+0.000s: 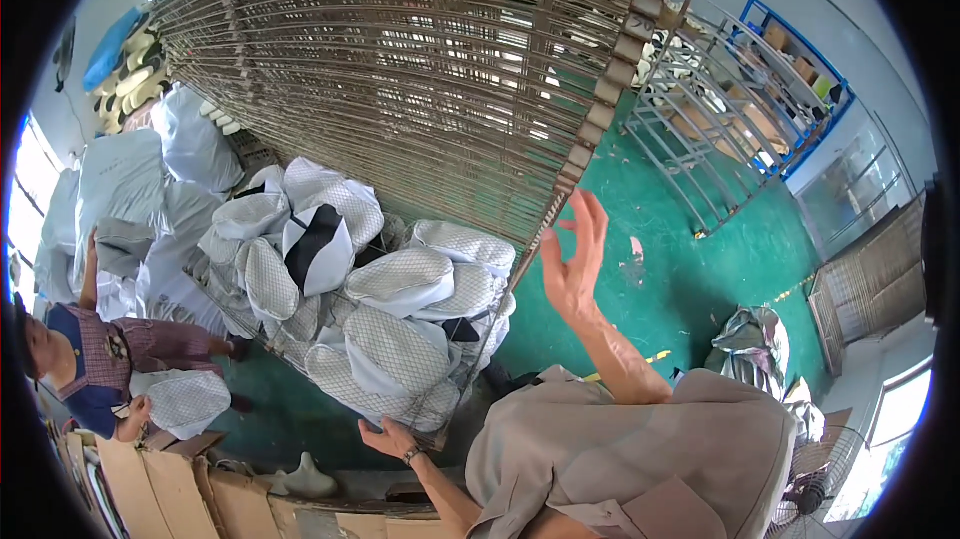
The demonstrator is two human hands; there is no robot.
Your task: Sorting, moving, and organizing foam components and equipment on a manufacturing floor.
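My left hand (389,440) is at the lower edge of a heap of padded, slipper-shaped pieces (398,347). These are white and grey with a diamond pattern. The hand's fingers are apart and close to the heap; I cannot tell if they touch it. My right hand (575,254) is raised beside the edge of a large rack of thin metal rods (390,49), its fingers curved and apart from the thumb. No object shows in it, and contact with the rack's edge is unclear. The heap lies below the rack, in a wire-sided holder (235,317) mostly hidden by the pieces.
At the left a co-worker in a checked apron (105,347) holds a similar piece (185,401). Large white sacks (120,184) stand behind. Cardboard (180,494) lines the lower left. A metal frame (700,119) stands on the green floor (640,284) at right, with bags (752,344) nearer.
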